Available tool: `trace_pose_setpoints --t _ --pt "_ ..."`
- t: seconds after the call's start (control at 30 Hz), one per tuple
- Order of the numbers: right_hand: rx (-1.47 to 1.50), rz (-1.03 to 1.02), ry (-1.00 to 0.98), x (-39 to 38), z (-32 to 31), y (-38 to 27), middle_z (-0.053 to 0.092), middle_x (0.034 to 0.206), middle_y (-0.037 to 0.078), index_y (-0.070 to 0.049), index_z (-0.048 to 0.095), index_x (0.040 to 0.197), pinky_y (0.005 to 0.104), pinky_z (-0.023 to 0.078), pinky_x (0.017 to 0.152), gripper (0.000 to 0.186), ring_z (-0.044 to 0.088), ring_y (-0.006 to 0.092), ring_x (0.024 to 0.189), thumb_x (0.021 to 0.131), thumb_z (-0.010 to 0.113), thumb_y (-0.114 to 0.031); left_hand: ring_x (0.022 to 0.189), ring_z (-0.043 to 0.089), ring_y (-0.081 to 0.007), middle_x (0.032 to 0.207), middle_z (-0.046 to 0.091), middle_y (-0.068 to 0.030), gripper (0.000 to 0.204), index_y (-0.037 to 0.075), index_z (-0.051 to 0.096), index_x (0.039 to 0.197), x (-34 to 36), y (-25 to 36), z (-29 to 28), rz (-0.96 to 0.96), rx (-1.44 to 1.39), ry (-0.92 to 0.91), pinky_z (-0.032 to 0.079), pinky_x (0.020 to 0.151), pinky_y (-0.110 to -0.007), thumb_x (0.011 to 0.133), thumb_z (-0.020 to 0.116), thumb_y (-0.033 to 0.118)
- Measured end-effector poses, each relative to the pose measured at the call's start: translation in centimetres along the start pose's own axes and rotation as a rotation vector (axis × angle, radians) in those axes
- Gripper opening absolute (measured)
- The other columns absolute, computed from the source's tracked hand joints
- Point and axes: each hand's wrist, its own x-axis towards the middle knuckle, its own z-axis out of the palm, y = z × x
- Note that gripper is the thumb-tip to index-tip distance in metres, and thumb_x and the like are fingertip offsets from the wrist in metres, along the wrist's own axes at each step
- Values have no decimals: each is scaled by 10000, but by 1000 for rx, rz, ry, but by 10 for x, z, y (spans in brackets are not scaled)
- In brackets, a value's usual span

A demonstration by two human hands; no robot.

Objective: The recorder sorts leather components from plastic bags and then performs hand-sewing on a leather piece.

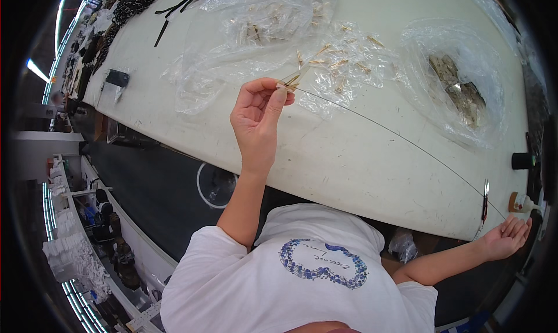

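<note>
My left hand (260, 115) is raised over the white table, its thumb and fingers closed on small gold metal pieces (292, 80) with a thin dark thread (377, 123) running from them down to the right. My right hand (505, 237) is at the table's right edge with curled fingers pinching that thread. Scissors (485, 203) lie near my right hand, beside a small brown-and-white bottle (519, 202). Beyond my left hand, more gold pieces (339, 63) lie scattered on clear plastic sheets (369, 80).
The white table (372, 170) bears a plastic bag of gold pieces (261, 25), a bag with crumpled tan contents (456, 91), a dark spool (522, 161), a small dark object (117, 78) and black strips (174, 10). Shelving with supplies (104, 240) stands at my left.
</note>
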Motion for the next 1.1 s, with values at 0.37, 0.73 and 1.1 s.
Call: trace_pose_setpoints --t 0.37,0.73,1.1 --pt "-83 627 -900 -166 151 8 353 601 -115 -24 626 1096 194 181 514 150 249 -16 549 951 589 -31 881 683 -163 994 676 -139 132 5 551 1095 -27 12 49 -476 -455 -417 564 805 -285 976 563 62" --pt "101 516 -847 -178 168 2 333 558 -115 -15 660 997 161 262 488 98 253 -20 520 902 638 -2 946 677 -173 1022 651 -127 208 -33 553 1079 -54 16 65 -184 -166 -466 580 859 -305 898 654 -45" --pt "74 586 -850 -182 166 4 298 554 -110 -27 663 1033 195 241 478 135 244 -6 513 900 663 -49 897 694 -181 995 678 -147 190 -27 556 1084 -53 14 64 -284 -254 -443 584 822 -306 917 645 -12"
